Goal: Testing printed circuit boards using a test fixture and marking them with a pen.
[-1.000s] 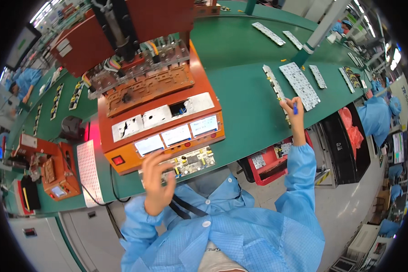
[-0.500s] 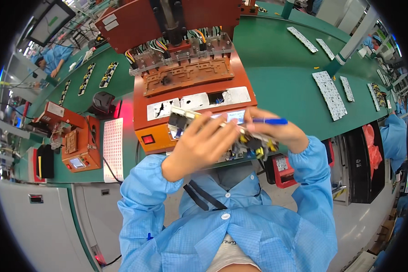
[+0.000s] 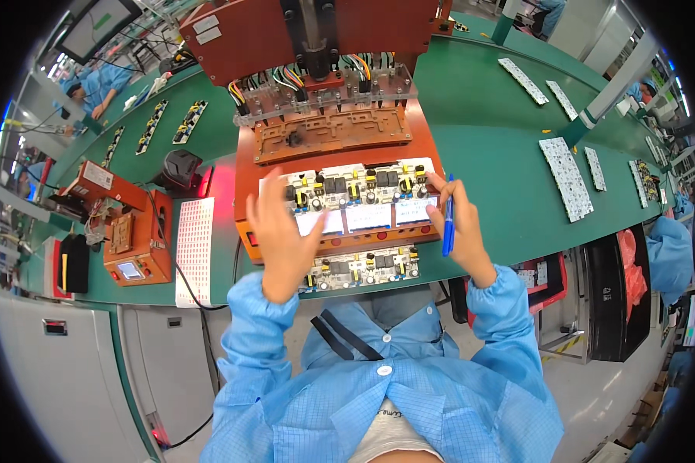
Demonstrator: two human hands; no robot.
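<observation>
A populated circuit board panel point(image 3: 361, 186) lies component side up across the front of the red test machine, above a row of lit screens point(image 3: 368, 218). By its left end is my left hand point(image 3: 280, 231), fingers spread, slightly blurred, with nothing in it. Whether its fingertips touch the panel I cannot tell. My right hand point(image 3: 466, 230) is at the panel's right end and holds a blue pen point(image 3: 448, 220) between its fingers, pointing down. A second circuit board panel point(image 3: 367, 267) lies at the bench edge in front of the machine, its left end near my left wrist.
The red test machine point(image 3: 324, 135) carries a clear plate with wires and a brown fixture. To the left are a smaller orange tester point(image 3: 137, 255), a label sheet point(image 3: 194, 251) and a black scanner point(image 3: 179, 174). Pale board panels point(image 3: 565, 179) lie right; a black bin point(image 3: 616, 297) stands below.
The circuit board panel held tilted in both hands now lies flat on the machine. My left hand has let go and spread; my right hand has turned the blue pen downward.
</observation>
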